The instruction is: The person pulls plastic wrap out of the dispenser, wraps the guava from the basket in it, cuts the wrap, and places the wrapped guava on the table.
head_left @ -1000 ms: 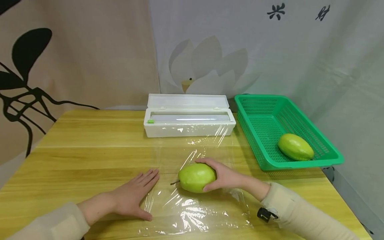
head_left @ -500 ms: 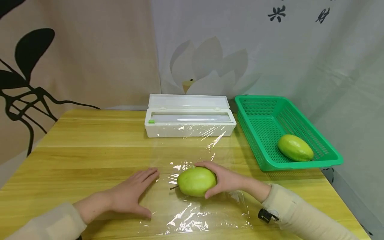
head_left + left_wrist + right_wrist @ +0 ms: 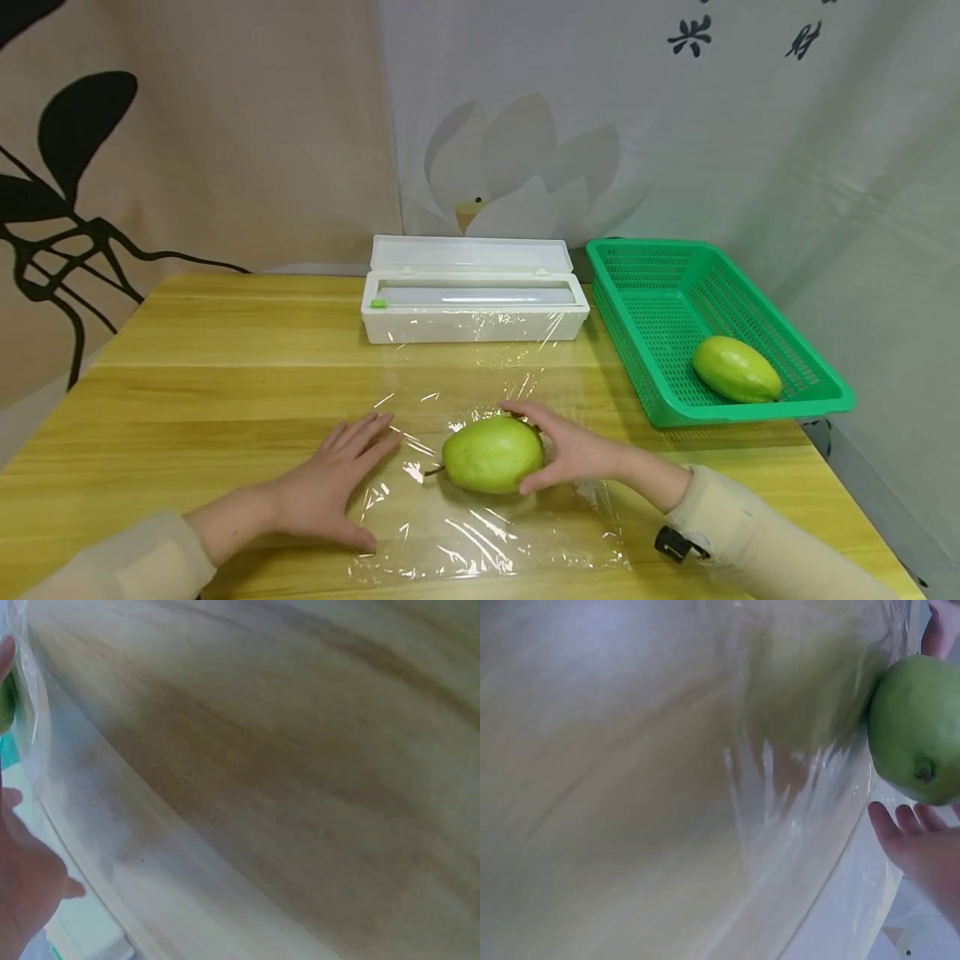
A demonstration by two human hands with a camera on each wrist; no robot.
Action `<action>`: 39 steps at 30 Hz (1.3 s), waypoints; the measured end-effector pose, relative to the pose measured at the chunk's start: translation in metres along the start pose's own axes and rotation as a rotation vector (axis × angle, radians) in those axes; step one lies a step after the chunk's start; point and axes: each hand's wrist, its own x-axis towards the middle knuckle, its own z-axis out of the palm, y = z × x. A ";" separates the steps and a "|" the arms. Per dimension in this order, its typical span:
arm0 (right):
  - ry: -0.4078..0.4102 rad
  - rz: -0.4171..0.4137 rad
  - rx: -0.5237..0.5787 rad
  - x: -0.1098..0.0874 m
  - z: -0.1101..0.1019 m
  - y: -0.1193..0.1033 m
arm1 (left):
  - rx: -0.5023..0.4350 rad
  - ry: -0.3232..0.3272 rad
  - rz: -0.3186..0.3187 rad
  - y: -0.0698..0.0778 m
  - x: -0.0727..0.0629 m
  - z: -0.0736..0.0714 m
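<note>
A green oval fruit [image 3: 492, 455] with a thin dark stem pointing left lies on a sheet of cling film [image 3: 480, 533] in the head view. My right hand [image 3: 573, 450] curves loosely around the fruit's right end, fingers behind and thumb in front. In the right wrist view a gap shows between the fingertips [image 3: 883, 816] and the fruit [image 3: 922, 727]. On the other side my left hand [image 3: 322, 492] is spread flat, its fingertips at the film's left edge. Only part of that left hand [image 3: 26, 889] shows in the left wrist view.
Behind the fruit stands a white cling film dispenser [image 3: 472, 326], lid raised, with a green slider [image 3: 378, 303]; the film runs from it. A green basket [image 3: 652, 400] at the right holds a second green fruit [image 3: 737, 369]. The wooden table [image 3: 225, 367] ends at a cloth backdrop.
The fruit has shifted slightly toward me. My right hand has loosened and drawn a little to the right of it. My left fingers have spread apart, staying by the film's edge.
</note>
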 end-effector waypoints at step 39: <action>-0.188 -0.285 -0.407 -0.091 -0.012 0.033 | -0.165 -0.119 0.343 0.011 -0.004 0.000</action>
